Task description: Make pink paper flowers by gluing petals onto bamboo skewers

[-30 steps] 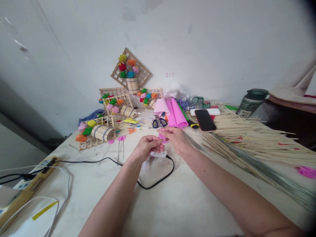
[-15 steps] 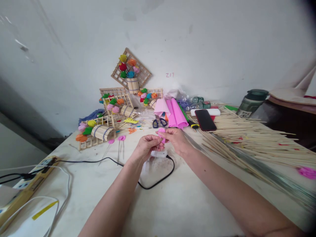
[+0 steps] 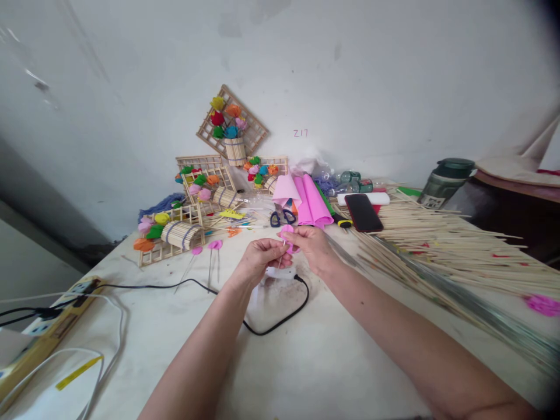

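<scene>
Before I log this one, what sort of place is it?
Probably a craft workspace: a lattice panel bearing colourful artificial flowers, pink paper-like sheets, and many thin sticks spread across the table.

Bright pink on the held petals (image 3: 287, 231), likewise on the stemmed petals (image 3: 215, 245) farther left. Strong pink down the folded paper (image 3: 314, 201), paler on the sheet (image 3: 284, 189) beside it. Pale straw, crossed by bluish bands, round the nearest stick basket (image 3: 180, 234). Black on the phone (image 3: 363, 213) (red, too, along its edge). Dark green on the flask (image 3: 444, 182). Dark blue, perhaps, on the scissor handles (image 3: 275, 219), too small to be sure.
</scene>
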